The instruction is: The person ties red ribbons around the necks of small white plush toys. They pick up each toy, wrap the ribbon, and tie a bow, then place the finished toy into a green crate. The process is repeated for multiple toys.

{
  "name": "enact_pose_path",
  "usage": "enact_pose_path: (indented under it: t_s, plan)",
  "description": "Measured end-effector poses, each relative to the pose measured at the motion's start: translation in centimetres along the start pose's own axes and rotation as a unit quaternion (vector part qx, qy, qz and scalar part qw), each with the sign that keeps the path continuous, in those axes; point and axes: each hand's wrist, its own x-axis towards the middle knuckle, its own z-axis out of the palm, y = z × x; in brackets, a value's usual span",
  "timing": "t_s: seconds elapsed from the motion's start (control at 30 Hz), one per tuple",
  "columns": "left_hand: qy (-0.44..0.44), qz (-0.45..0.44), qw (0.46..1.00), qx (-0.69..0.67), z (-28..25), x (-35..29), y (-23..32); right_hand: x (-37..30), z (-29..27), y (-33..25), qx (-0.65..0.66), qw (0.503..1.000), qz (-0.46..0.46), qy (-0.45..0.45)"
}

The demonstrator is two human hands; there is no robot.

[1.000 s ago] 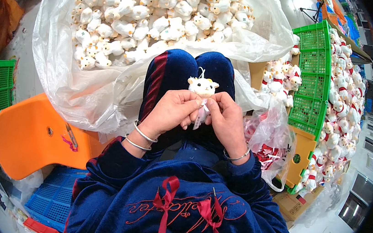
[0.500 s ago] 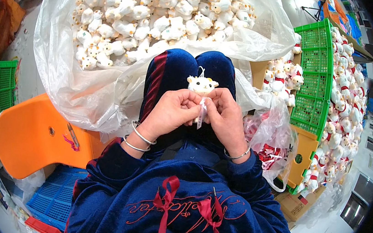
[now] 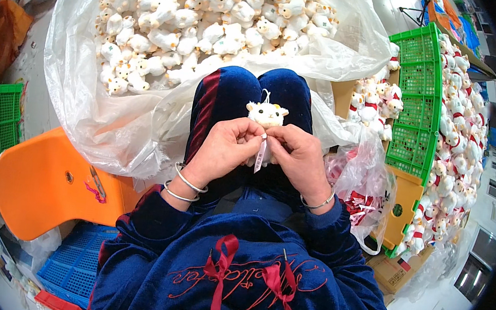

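A small white plush animal [image 3: 266, 114] with yellowish ears, dark eyes and a white hanging loop on its head stands upright between my knees, facing me. A pale printed ribbon [image 3: 259, 158] hangs down its front from the neck. My left hand [image 3: 231, 145] pinches the ribbon's top from the left, thumb and forefinger together. From the other side my right hand [image 3: 299, 151] closes thumb and forefinger at the same spot, nearly touching the left fingertips. My fingers hide most of the toy's body and the neck, so the exact hold is partly covered.
Beyond my knees lies a large clear plastic bag [image 3: 122, 131] heaped with similar white plush toys [image 3: 215, 16]. On the right stand a green crate [image 3: 417, 95], toys with red scarves [image 3: 454, 148] and a bag of red pieces [image 3: 359, 201]. An orange chair [image 3: 42, 187] holding snips [image 3: 97, 180] is at left.
Both hands and the toy have shifted slightly left. My right fingers have spread flatter across the toy's neck, and the ribbon's hanging end now shows its printed face more fully.
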Motion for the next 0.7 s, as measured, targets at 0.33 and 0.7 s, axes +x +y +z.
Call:
enact_pose_path:
  t_s: [0.33,0.7]
  plan:
    - [0.029,0.080,0.990,0.116,-0.1,-0.2,0.4,0.0,0.0,1.2,0.143,0.985,0.086,-0.048]
    - [0.056,0.096,0.986,0.121,0.6,-0.6,1.1,0.3,-0.3,1.5,0.156,0.979,0.115,-0.067]
